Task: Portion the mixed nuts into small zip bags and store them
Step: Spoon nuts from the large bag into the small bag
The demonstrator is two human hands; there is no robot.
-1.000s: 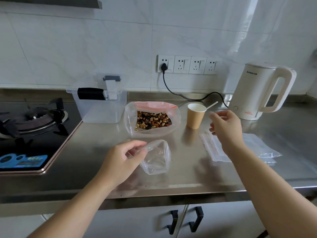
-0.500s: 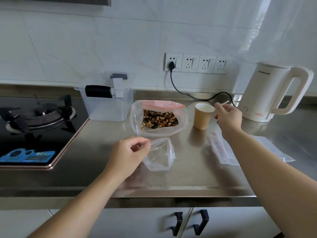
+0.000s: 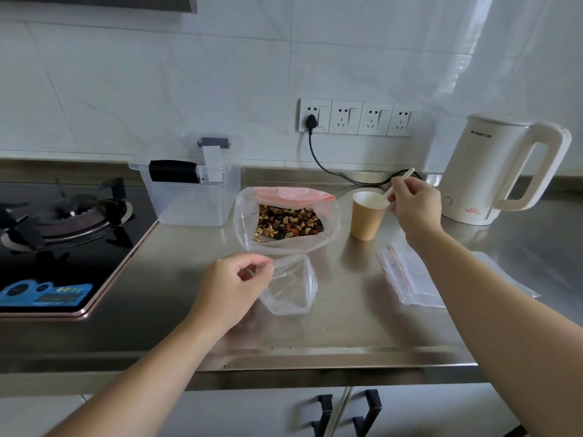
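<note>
- Now the left hand [image 3: 235,287] pinches the rim of one small empty bag [image 3: 291,287] between thumb and fingers and holds its mouth open on the steel counter [image 3: 347,329].
- Just behind this bag lies one big bag [image 3: 252,228] with a pink strip, open, with the mixed nuts [image 3: 288,223] inside.
- The right hand [image 3: 415,211] grips one white spoon [image 3: 398,187]; the spoon's bowl is over the mouth of one paper cup [image 3: 367,219].
- Near the right forearm lies a flat pile of spare zip bags [image 3: 407,275]; I cannot count them.
- Further out stand one clear box [image 3: 189,200], one white kettle [image 3: 492,171] and one gas stove [image 3: 60,216].
- On the wall are four sockets [image 3: 355,118], one with a plug.
</note>
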